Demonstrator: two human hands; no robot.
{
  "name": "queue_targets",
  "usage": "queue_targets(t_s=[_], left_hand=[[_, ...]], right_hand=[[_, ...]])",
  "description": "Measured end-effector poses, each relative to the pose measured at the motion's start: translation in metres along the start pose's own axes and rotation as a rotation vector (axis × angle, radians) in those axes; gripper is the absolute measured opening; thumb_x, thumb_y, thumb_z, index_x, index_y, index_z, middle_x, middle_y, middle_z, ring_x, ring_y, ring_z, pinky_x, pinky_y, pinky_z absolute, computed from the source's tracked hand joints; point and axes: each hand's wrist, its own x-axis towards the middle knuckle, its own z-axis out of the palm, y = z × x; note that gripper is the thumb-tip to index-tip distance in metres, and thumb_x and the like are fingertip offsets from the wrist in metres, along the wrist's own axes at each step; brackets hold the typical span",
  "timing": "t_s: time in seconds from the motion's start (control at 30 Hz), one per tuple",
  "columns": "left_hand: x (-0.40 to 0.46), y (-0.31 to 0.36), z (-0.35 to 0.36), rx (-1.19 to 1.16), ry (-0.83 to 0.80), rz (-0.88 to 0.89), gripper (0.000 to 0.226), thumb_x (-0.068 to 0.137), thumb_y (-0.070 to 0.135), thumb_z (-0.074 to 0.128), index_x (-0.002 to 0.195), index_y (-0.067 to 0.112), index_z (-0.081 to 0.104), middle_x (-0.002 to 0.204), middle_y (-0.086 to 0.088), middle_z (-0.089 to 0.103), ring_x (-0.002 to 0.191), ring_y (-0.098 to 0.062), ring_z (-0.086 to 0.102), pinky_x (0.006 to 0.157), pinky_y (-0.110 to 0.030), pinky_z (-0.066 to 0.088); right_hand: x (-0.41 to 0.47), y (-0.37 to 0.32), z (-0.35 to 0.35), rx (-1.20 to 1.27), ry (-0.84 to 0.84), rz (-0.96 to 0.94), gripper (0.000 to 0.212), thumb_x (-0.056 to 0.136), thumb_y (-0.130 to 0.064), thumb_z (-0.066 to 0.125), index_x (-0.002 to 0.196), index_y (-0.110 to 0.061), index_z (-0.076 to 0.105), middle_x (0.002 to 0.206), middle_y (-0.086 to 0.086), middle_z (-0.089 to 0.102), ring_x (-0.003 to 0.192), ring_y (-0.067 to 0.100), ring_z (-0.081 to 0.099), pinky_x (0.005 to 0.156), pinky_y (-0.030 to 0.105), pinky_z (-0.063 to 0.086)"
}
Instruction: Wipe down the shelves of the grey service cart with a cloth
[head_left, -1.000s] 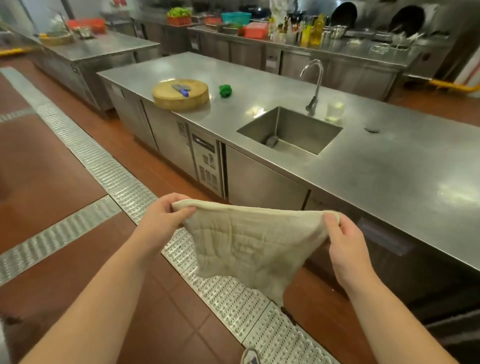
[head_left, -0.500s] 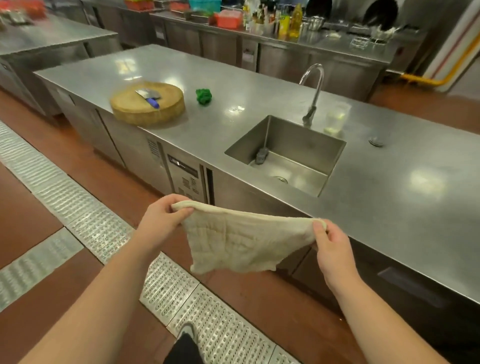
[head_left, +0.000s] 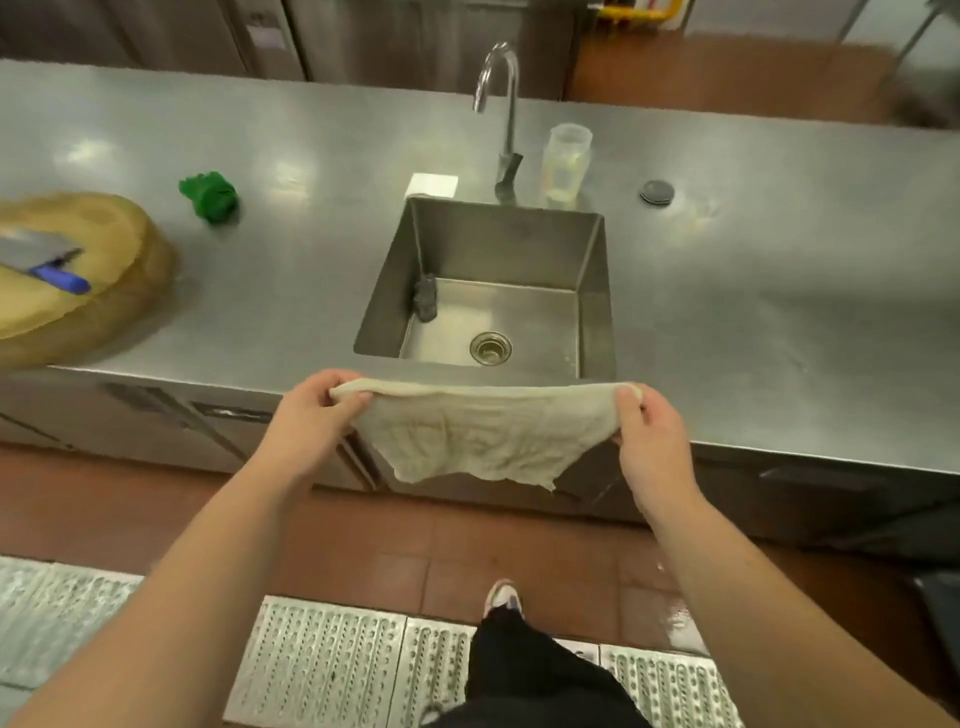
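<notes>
Beige, waffle-textured cloth (head_left: 483, 436) is stretched out flat between both hands, held up in front of the near edge of the stainless bench (head_left: 753, 291). Left hand (head_left: 306, 410) has a pinch grip on the top left corner, thumb and fingers curled over the hem; right hand (head_left: 649, 426) does the same at the top right corner. Top edge is pulled fairly taut, bottom edge hangs ragged and wrinkly.

Right behind the cloth there's a square steel sink (head_left: 493, 291) sunk into the bench, round drain in the bottom and a dark scrubby lump (head_left: 426, 304) in its left corner. Curved chrome tap (head_left: 501, 104) stands at the back, with a clear plastic cup (head_left: 566, 161) just beside it. Off to the left sits a crumpled green wad (head_left: 210, 196), and a thick round wooden chopping block (head_left: 83, 280) carrying a cleaver with a blue handle (head_left: 47, 260). Floor is reddish-brown tile with a perforated metal drain grate (head_left: 322, 670) running across it.
</notes>
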Motion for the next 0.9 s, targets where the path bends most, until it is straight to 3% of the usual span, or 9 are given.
queue_targets(t_s=[0.1,0.23,0.33,0.53,0.7,0.77,0.87,0.9], left_hand=[[0.054,0.001,0.006,-0.004,-0.054,-0.008,0.008,0.085,0.024,0.064,0.09,0.025,0.07,0.085,0.0,0.069,0.08,-0.016,0.062,0.077,-0.04,0.053],[0.135,-0.003,0.021,-0.063,-0.09,-0.058,0.009,0.087,0.017,0.063,0.093,0.018,0.07,0.09,-0.008,0.068,0.086,-0.022,0.063,0.084,-0.043,0.056],[0.189,-0.01,0.039,-0.055,-0.068,-0.128,0.01,0.089,0.014,0.062,0.095,0.014,0.069,0.09,-0.008,0.068,0.084,-0.02,0.063,0.075,-0.036,0.056],[0.28,-0.03,0.064,-0.01,-0.029,-0.319,0.01,0.086,0.012,0.066,0.097,0.013,0.067,0.091,-0.009,0.068,0.079,-0.023,0.065,0.058,-0.029,0.055],[0.324,-0.062,0.082,0.076,-0.037,-0.439,0.011,0.082,0.017,0.066,0.087,0.026,0.066,0.093,-0.007,0.07,0.084,-0.026,0.066,0.08,-0.044,0.058],[0.334,-0.071,0.09,0.067,-0.072,-0.485,0.017,0.078,0.014,0.063,0.092,0.024,0.066,0.096,-0.008,0.071,0.079,-0.027,0.065,0.08,-0.047,0.058],[0.34,-0.075,0.097,-0.007,-0.109,-0.528,0.017,0.085,0.005,0.057,0.092,0.02,0.061,0.102,-0.007,0.065,0.082,-0.026,0.061,0.078,-0.04,0.055],[0.341,-0.073,0.1,-0.041,-0.111,-0.547,0.018,0.086,0.003,0.056,0.096,0.018,0.06,0.105,-0.009,0.064,0.086,-0.025,0.061,0.078,-0.039,0.055]], right_hand=[[0.034,-0.001,0.017,0.014,0.047,0.037,0.026,0.103,-0.031,0.043,0.093,-0.029,0.067,0.092,-0.004,0.07,0.091,0.015,0.066,0.087,0.05,0.056],[0.101,0.015,0.044,0.001,0.033,0.076,0.028,0.103,-0.031,0.042,0.099,-0.024,0.069,0.095,0.0,0.071,0.092,0.017,0.067,0.085,0.047,0.057],[0.159,0.028,0.063,-0.047,0.004,0.097,0.027,0.102,-0.029,0.044,0.093,-0.023,0.068,0.091,0.006,0.069,0.087,0.025,0.066,0.076,0.045,0.055],[0.249,0.063,0.093,-0.138,-0.036,0.239,0.04,0.086,-0.045,0.048,0.086,-0.008,0.063,0.087,0.022,0.062,0.069,0.019,0.053,0.064,0.041,0.047],[0.289,0.09,0.117,-0.3,-0.082,0.38,0.034,0.097,-0.026,0.052,0.092,0.006,0.062,0.086,0.026,0.062,0.072,0.02,0.05,0.059,0.03,0.038],[0.3,0.099,0.123,-0.322,-0.08,0.442,0.025,0.098,-0.021,0.052,0.094,0.0,0.065,0.087,0.017,0.064,0.077,0.02,0.053,0.064,0.031,0.041],[0.307,0.11,0.13,-0.271,-0.055,0.535,0.018,0.097,-0.015,0.056,0.11,-0.01,0.067,0.096,0.003,0.066,0.088,0.021,0.062,0.083,0.033,0.053],[0.307,0.112,0.13,-0.2,-0.029,0.577,0.019,0.096,-0.012,0.057,0.111,-0.009,0.067,0.092,0.002,0.066,0.084,0.02,0.062,0.079,0.03,0.055]])
